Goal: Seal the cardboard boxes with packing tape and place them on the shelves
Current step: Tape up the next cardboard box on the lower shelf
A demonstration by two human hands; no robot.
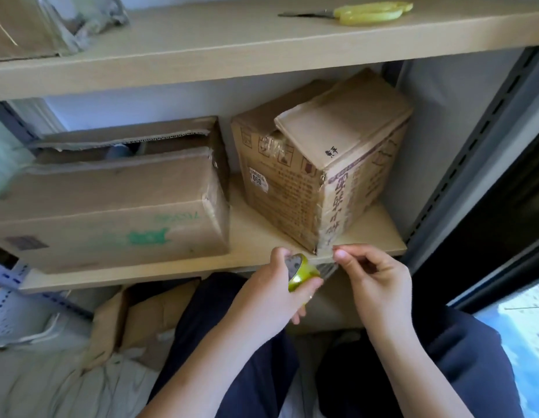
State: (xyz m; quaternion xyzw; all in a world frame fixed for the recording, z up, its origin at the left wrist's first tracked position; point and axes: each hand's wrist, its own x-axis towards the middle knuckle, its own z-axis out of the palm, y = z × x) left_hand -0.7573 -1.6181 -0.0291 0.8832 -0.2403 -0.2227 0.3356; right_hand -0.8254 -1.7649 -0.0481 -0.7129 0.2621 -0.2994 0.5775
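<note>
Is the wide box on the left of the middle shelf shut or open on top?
Open. The wide box's top flaps are not closed flat: the rear flap stands raised, leaving a dark gap, and no tape crosses the opening.

The scene is lit softly and evenly by daylight, which is admitted from the window (521, 321) at the lower right, where the view is blown out to bright blue-white. Dim shade is cast under the upper shelf (262, 55) and in the space below the lower shelf (202, 263). Straight edges are bowed by wide-angle distortion toward the frame borders. The left edge is smeared and blurred, and fine print on the upright box (319, 182) is rendered softly.
</note>
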